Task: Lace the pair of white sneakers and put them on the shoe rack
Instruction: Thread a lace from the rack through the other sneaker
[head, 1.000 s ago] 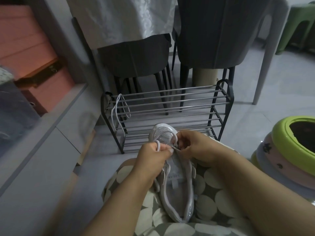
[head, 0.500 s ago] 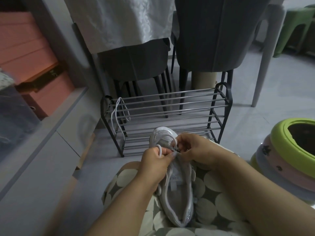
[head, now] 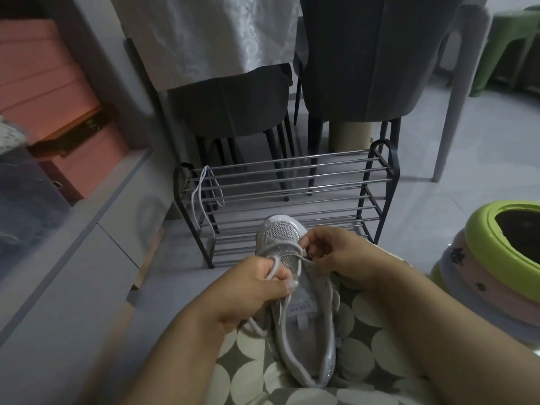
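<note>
Sneaker (head: pixel 304 323) count: one, eyelets hidden behind fingers. Left hand (head: pixel 251 287) fists its lace (head: pixel 273 268); right hand (head: pixel 336 252) pinches the lace end. One spare lace (head: pixel 198 197) on rack (head: pixel 292 194).

White mesh sneaker (head: pixel 295 290) with glittery silver toe band and white lace (head: pixel 280 245); second white lace (head: pixel 201 188) draped over black-framed shoe rack (head: pixel 380 182) with silver bars; olive lap fabric (head: pixel 365 340) dotted with large cream circles; salmon-pink boxes (head: pixel 43 92); lime-green rimmed basin (head: pixel 482 238) above pale pink one (head: pixel 467 276); dark grey chairs (head: pixel 362 59); white patterned cloth (head: pixel 210 33); green stool (head: pixel 514 45)
</note>
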A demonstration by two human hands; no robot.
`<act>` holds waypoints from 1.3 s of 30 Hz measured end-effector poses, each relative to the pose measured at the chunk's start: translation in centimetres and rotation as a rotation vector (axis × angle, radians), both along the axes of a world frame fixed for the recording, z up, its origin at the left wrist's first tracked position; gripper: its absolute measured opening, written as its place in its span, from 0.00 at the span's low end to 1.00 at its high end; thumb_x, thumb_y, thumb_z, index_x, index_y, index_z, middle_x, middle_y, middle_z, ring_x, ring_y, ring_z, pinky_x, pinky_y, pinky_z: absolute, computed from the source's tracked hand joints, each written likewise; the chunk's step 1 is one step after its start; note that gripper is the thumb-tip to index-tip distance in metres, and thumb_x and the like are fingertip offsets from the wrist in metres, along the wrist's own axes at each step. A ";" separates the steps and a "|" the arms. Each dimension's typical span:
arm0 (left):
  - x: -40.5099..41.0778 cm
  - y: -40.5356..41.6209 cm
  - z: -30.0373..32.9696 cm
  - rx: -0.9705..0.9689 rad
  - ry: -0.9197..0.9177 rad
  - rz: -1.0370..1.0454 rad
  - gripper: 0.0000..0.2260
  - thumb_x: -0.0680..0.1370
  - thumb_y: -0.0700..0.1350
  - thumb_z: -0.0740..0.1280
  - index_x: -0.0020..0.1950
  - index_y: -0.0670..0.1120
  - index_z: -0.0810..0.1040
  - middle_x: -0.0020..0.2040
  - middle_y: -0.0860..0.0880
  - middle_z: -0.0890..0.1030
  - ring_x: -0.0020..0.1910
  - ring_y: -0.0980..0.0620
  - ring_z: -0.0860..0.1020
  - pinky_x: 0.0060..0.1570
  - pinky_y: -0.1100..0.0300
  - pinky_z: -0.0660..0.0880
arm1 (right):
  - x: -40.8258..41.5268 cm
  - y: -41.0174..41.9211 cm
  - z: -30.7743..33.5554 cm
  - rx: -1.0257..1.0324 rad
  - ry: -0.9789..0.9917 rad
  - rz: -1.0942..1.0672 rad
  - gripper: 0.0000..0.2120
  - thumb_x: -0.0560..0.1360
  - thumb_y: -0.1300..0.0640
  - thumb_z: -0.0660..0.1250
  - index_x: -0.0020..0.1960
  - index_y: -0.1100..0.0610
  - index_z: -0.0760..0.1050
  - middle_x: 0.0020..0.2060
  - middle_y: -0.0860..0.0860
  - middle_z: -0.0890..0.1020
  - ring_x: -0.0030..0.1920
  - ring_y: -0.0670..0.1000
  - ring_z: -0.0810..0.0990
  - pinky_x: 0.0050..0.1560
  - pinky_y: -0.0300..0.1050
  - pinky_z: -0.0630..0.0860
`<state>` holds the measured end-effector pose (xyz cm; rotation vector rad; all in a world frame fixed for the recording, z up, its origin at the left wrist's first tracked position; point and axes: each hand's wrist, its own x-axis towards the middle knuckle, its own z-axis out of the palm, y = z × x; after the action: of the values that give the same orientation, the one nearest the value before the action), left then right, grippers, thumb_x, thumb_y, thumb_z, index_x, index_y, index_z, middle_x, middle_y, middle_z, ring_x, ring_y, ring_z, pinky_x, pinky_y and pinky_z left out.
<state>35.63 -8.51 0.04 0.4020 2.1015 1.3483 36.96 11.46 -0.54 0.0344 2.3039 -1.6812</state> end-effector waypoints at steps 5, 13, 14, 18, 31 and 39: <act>-0.5 0.6 0.0 0.062 -0.145 0.184 0.09 0.78 0.41 0.67 0.37 0.41 0.75 0.21 0.54 0.66 0.18 0.58 0.61 0.18 0.69 0.58 | 0.0 -0.3 0.0 0.014 0.009 0.004 0.17 0.68 0.77 0.65 0.53 0.62 0.75 0.38 0.52 0.74 0.33 0.44 0.72 0.31 0.31 0.70; -0.3 2.2 -1.0 -0.016 0.160 0.153 0.14 0.78 0.46 0.68 0.32 0.47 0.78 0.22 0.54 0.69 0.23 0.57 0.66 0.29 0.62 0.64 | 0.0 -0.1 0.2 0.005 0.017 -0.017 0.18 0.67 0.77 0.66 0.53 0.62 0.75 0.38 0.53 0.74 0.34 0.45 0.73 0.33 0.32 0.72; -0.2 1.7 -0.5 0.093 0.054 0.082 0.13 0.78 0.45 0.68 0.32 0.46 0.78 0.23 0.52 0.68 0.22 0.58 0.64 0.27 0.63 0.63 | 0.0 0.0 0.1 -0.003 0.018 -0.019 0.18 0.67 0.77 0.66 0.52 0.62 0.75 0.38 0.53 0.74 0.35 0.45 0.73 0.33 0.33 0.72; 0.1 -0.9 1.7 0.266 -0.166 -0.109 0.13 0.75 0.50 0.70 0.37 0.41 0.80 0.22 0.51 0.62 0.19 0.59 0.59 0.20 0.69 0.57 | -0.1 0.1 0.0 0.012 0.021 -0.024 0.18 0.66 0.77 0.67 0.51 0.60 0.75 0.38 0.51 0.74 0.35 0.46 0.73 0.34 0.34 0.73; -3.3 -2.0 4.9 1.153 -0.288 0.462 0.14 0.75 0.50 0.58 0.42 0.42 0.77 0.30 0.51 0.67 0.24 0.58 0.64 0.23 0.66 0.61 | 0.8 -1.5 2.1 0.391 0.311 0.155 0.20 0.68 0.65 0.70 0.53 0.45 0.74 0.50 0.47 0.72 0.45 0.44 0.74 0.44 0.40 0.77; -3.9 -2.5 5.7 1.302 -0.269 0.503 0.14 0.77 0.49 0.58 0.40 0.42 0.78 0.31 0.50 0.69 0.25 0.57 0.66 0.23 0.67 0.64 | 0.7 -1.6 1.9 0.595 0.413 0.371 0.10 0.64 0.52 0.63 0.33 0.58 0.77 0.42 0.44 0.70 0.46 0.44 0.68 0.48 0.41 0.69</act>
<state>31.69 -11.01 5.71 0.1438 0.8615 2.7695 37.68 9.88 1.33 -0.6273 2.8038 -0.8432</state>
